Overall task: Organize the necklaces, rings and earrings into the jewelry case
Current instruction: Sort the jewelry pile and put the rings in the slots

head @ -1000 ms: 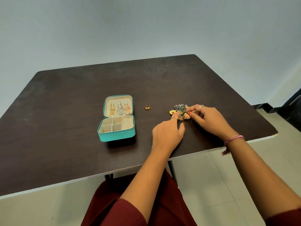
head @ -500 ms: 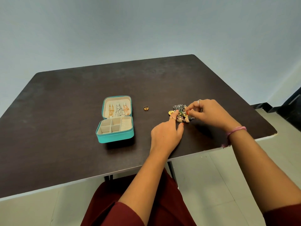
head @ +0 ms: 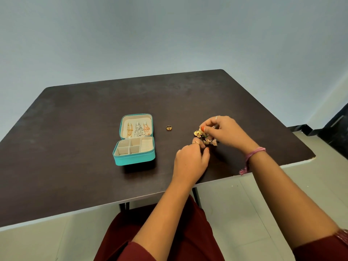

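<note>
An open teal jewelry case (head: 134, 160) sits on the dark table (head: 75, 147). Three necklaces (head: 138, 129) hang inside its lid, and its small compartments look empty. A gold ring (head: 169, 127) lies alone to the right of the case. Further right is a small pile of earrings (head: 207, 139), with a yellow flower earring at its left edge. My right hand (head: 224, 131) pinches a piece of this pile from above. My left hand (head: 190, 162) rests just in front, its fingertips touching the pile. What each hand holds is partly hidden by fingers.
The table's near edge runs just behind my left wrist, and its right corner (head: 310, 157) is close to my right forearm. A pink thread bracelet (head: 252, 157) circles my right wrist. Pale floor tiles and my dark red clothing (head: 169, 232) lie below.
My right hand has risen slightly and closed its fingertips on a piece of the earring pile. My left hand stays at the pile's near side. The case and ring have not moved.
</note>
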